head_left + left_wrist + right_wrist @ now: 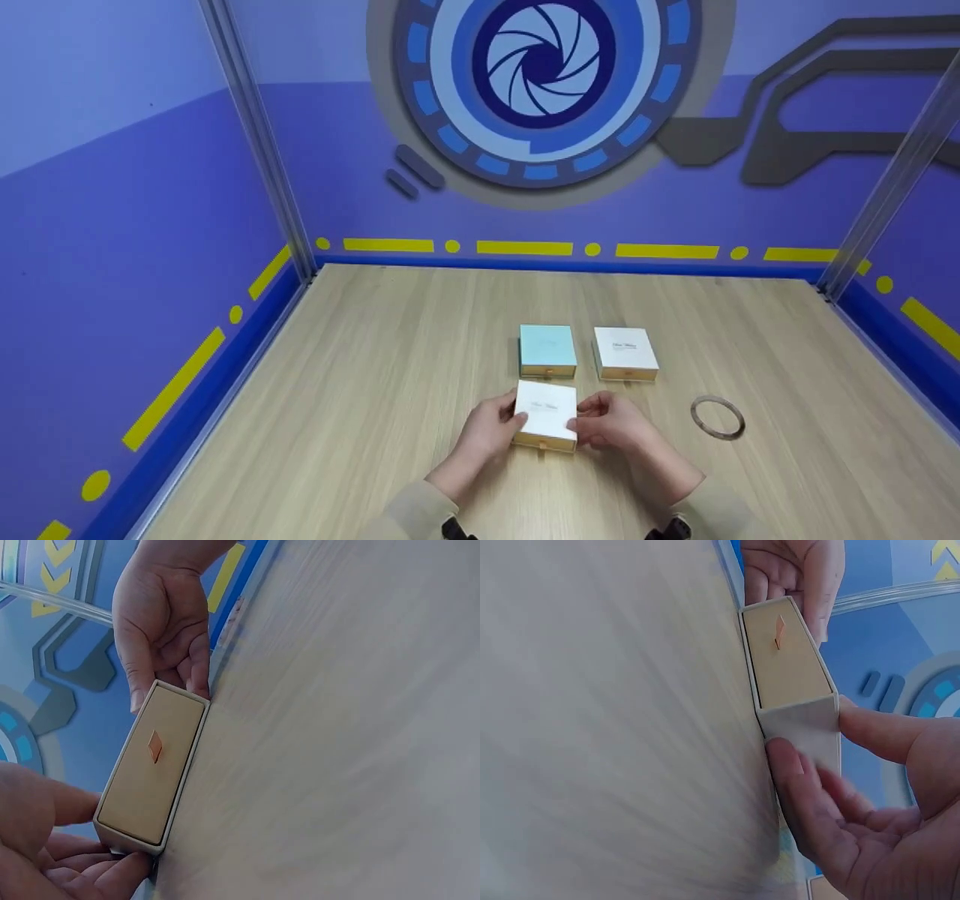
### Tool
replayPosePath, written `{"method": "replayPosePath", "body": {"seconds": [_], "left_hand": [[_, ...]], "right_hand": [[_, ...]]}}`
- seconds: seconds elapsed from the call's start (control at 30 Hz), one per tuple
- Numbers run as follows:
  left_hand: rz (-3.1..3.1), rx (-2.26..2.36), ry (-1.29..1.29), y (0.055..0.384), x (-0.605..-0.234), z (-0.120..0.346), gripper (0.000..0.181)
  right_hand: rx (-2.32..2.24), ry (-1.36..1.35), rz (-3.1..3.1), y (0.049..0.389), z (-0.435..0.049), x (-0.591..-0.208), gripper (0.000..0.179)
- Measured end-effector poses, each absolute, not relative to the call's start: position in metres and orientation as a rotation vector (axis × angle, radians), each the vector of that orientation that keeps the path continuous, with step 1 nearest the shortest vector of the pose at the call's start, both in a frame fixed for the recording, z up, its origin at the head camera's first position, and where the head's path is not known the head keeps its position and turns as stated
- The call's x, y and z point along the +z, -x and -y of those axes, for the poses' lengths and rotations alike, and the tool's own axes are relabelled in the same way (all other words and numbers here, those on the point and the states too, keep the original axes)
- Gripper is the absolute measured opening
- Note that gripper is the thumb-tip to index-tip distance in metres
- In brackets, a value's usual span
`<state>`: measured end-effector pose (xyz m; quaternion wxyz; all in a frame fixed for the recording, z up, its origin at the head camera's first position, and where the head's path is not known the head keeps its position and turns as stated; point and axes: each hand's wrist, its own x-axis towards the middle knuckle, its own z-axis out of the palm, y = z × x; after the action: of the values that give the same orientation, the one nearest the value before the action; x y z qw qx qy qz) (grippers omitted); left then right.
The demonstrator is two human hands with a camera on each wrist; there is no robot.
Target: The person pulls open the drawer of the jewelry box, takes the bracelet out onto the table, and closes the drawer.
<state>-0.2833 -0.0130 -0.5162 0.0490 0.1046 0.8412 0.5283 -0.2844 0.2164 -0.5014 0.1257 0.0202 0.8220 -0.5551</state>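
A small white drawer box [547, 409] with dark lettering on its lid is held between both hands near the front of the table. My left hand [484, 431] grips its left side, thumb at the lid's edge. On the opposite side my right hand [619, 424] pinches the box, thumb near the top edge and fingers lower on the side wall. In the left wrist view the tan drawer front [135, 795] carries a small orange-brown pull tab [154, 746]. The drawer sits flush in its sleeve, so the inside is hidden.
Just behind the held box stands a light-blue drawer box [547, 346]. A second white drawer box [625, 349] is to its right. Farther right a brownish bangle-like ring [723, 436] lies flat on the wooden table [375, 360]. Patterned blue panels [330, 165] enclose the back and sides.
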Motion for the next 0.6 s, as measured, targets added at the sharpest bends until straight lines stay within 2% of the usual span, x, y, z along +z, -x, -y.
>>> {"method": "replayPosePath", "body": {"seconds": [0.17,0.6], "left_hand": [[-2.585,1.580,-0.317,0.282,-0.516,0.011,0.052],[-2.583,1.557,-0.262,0.280,-0.513,0.012,0.053]], "right_hand": [[-1.665,-0.088,-2.462,0.283,-0.207,-0.503,0.050],[-1.772,-0.085,-2.473,0.268,-0.180,-0.505,0.054]]}}
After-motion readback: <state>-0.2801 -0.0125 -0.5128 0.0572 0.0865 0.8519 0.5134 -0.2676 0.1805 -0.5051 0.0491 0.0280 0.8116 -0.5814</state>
